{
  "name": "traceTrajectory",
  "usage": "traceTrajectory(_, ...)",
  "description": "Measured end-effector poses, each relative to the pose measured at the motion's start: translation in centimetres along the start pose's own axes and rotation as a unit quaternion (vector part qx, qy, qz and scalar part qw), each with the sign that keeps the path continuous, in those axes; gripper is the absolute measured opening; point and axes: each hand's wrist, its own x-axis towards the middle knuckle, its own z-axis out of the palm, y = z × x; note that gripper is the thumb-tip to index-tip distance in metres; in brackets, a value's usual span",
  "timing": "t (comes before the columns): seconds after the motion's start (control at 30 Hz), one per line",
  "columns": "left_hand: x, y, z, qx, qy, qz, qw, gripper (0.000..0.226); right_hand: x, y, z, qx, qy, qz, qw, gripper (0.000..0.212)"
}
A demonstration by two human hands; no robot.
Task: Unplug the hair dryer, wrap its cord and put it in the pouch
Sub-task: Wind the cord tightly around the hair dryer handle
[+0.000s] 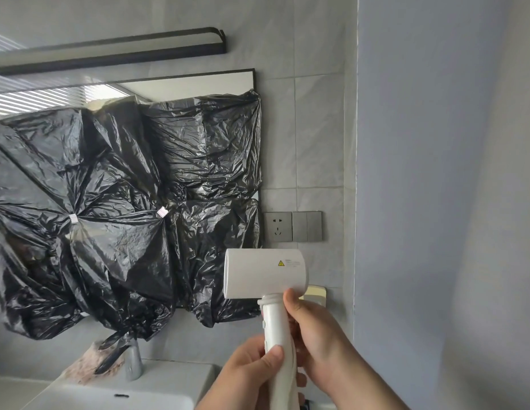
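we hold white hair dryer [263, 273] upright: left hand [246, 377] low on handle, right hand [314, 335] higher. wall socket [278, 226] just above barrel. black bags [124, 202] cover mirror [184, 87]. sink [110, 395], faucet [133, 362] lower left.

The hair dryer [263, 272] is white and smooth, with a short, thick barrel and a slim handle. It is held upright just below the wall socket [277, 226], barrel lying level, its round mouth turned left and away from the socket's side. A small yellow warning triangle with fine print sits on the barrel's right part. Small buttons run down the handle's left edge. The left hand [252, 377] grips the handle low, thumb across its front; the right hand [317, 335] grips it higher, thumb at the collar.
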Motion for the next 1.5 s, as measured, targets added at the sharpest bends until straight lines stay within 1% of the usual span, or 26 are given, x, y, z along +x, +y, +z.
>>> traceTrajectory(0.07,-0.1,0.4,-0.3,0.013,0.009,-0.016,1.000,0.047,0.2,0.0,-0.1,-0.016,0.015,-0.052,0.998,0.088)
traceTrajectory(0.13,-0.6,1.0,-0.4,0.065,0.044,-0.018,0.997,0.044,0.0,-0.4,-0.2,-0.028,0.029,-0.077,0.996,0.090)
traceTrajectory(0.17,-0.9,1.2,-0.7,0.130,0.093,-0.008,0.987,0.051,0.0,-0.6,-0.3,-0.027,0.032,-0.079,0.996,0.083)
traceTrajectory(0.2,-1.2,1.5,-1.2,0.230,0.172,0.019,0.958,0.063,-0.1,-0.8,-0.5,-0.028,0.031,-0.078,0.996,0.078)
traceTrajectory(0.23,-1.3,2.2,-1.9,0.355,0.267,0.085,0.892,0.069,-0.1,-1.0,-0.9,-0.037,0.030,-0.078,0.996,0.077)
traceTrajectory(0.27,-1.5,3.3,-2.2,0.470,0.337,0.180,0.796,0.064,-0.1,-1.2,-1.1,-0.054,0.030,-0.082,0.995,0.081)
traceTrajectory(0.3,-1.8,4.5,-2.3,0.545,0.358,0.277,0.706,0.056,-0.2,-1.3,-1.3,-0.077,0.028,-0.086,0.993,0.083)
traceTrajectory(0.33,-1.9,5.8,-2.1,0.597,0.346,0.340,0.639,0.058,-0.3,-1.5,-1.3,-0.100,0.022,-0.087,0.991,0.085)
traceTrajectory(0.37,-1.5,6.9,-1.8,0.650,0.303,0.346,0.606,0.076,-0.4,-1.7,-1.3,-0.120,0.012,-0.087,0.989,0.080)
traceTrajectory(0.4,-1.1,7.9,-1.2,0.699,0.249,0.302,0.599,0.100,-0.7,-1.9,-1.2,-0.135,0.003,-0.086,0.987,0.068)
traceTrajectory(0.43,-0.6,8.6,-0.8,0.734,0.207,0.248,0.597,0.117,-0.8,-2.1,-1.1,-0.142,-0.003,-0.084,0.986,0.055)
traceTrajectory(0.47,0.1,9.1,-0.5,0.753,0.173,0.200,0.603,0.125,-1.0,-2.4,-1.1,-0.149,-0.010,-0.088,0.985,0.049)
traceTrajectory(0.53,1.2,9.5,-0.3,0.762,0.145,0.146,0.614,0.122,-1.4,-2.8,-0.9,-0.173,-0.029,-0.104,0.979,0.050)
traceTrajectory(0.57,1.6,9.7,-0.3,0.752,0.141,0.139,0.629,0.118,-1.5,-3.0,-1.0,-0.184,-0.041,-0.110,0.976,0.053)
traceTrajectory(0.6,1.8,9.9,-0.5,0.733,0.142,0.133,0.651,0.113,-1.6,-3.1,-1.1,-0.190,-0.052,-0.112,0.974,0.053)
traceTrajectory(0.67,2.2,10.2,-1.0,0.691,0.131,0.129,0.699,0.107,-1.9,-3.5,-1.6,-0.199,-0.070,-0.106,0.972,0.045)
traceTrajectory(0.8,2.9,9.8,-2.0,0.610,0.105,0.127,0.775,0.100,-2.3,-4.1,-2.4,-0.179,-0.100,-0.101,0.973,0.028)
traceTrajectory(0.87,3.4,9.3,-2.5,0.550,0.100,0.144,0.816,0.092,-2.2,-4.2,-2.8,-0.158,-0.111,-0.084,0.978,0.033)
traceTrajectory(0.93,3.6,8.9,-2.8,0.505,0.105,0.160,0.841,0.081,-2.2,-4.4,-3.0,-0.138,-0.120,-0.068,0.981,0.040)
traceTrajectory(1.03,3.5,8.3,-2.9,0.455,0.111,0.195,0.862,0.078,-2.1,-4.7,-2.8,-0.118,-0.124,-0.065,0.983,0.034)
traceTrajectory(1.1,3.4,8.2,-2.8,0.438,0.109,0.212,0.867,0.085,-2.0,-4.9,-2.6,-0.111,-0.127,-0.068,0.983,0.028)
traceTrajectory(1.17,3.2,8.2,-2.8,0.437,0.109,0.223,0.864,0.091,-1.8,-5.2,-2.4,-0.102,-0.132,-0.067,0.984,0.024)
traceTrajectory(1.23,2.8,8.3,-2.8,0.430,0.109,0.241,0.863,0.090,-1.8,-5.6,-2.2,-0.105,-0.140,-0.068,0.982,0.022)
traceTrajectory(1.33,2.2,8.7,-2.9,0.387,0.094,0.248,0.883,0.084,-1.6,-6.3,-1.5,-0.117,-0.156,-0.065,0.979,0.015)
traceTrajectory(1.4,2.1,8.9,-3.2,0.364,0.091,0.243,0.894,0.078,-1.3,-6.5,-1.2,-0.113,-0.158,-0.057,0.979,0.016)
traceTrajectory(1.5,1.9,8.8,-3.7,0.337,0.108,0.240,0.904,0.079,-0.5,-6.3,-0.8,-0.105,-0.162,-0.043,0.980,0.024)
